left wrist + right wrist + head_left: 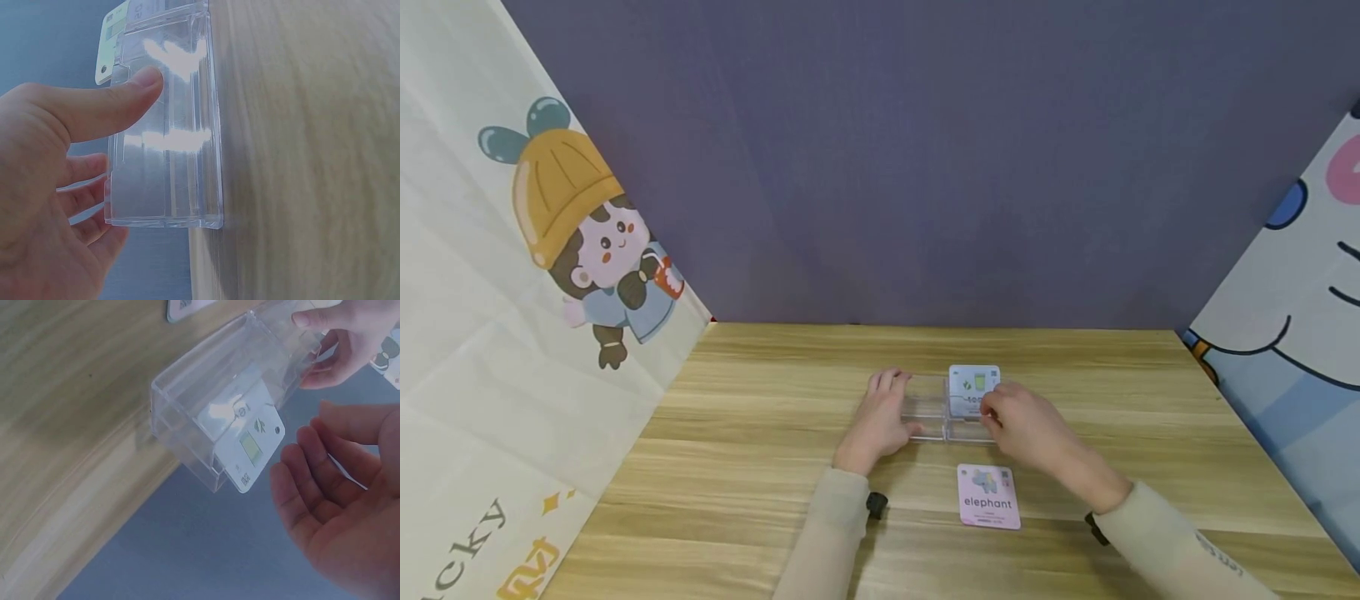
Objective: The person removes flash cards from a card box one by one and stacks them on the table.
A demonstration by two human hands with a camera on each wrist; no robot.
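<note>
A clear plastic card holder (927,408) with two compartments stands on the wooden table. My left hand (878,419) grips its left end, thumb on the front wall and fingers behind, as the left wrist view shows on the clear plastic (162,187). In the right compartment a white card (967,382) with a green drink picture leans back, its upper part above the rim. My right hand (1032,427) is beside that card; in the right wrist view its loosely bent fingers (300,494) hold nothing and are apart from the card (256,453).
A pink elephant card (988,497) lies flat on the table (737,467), in front of the holder. Behind the table rises a dark blue-grey panel (925,167). Printed cloth hangs at the left (475,375) and right sides.
</note>
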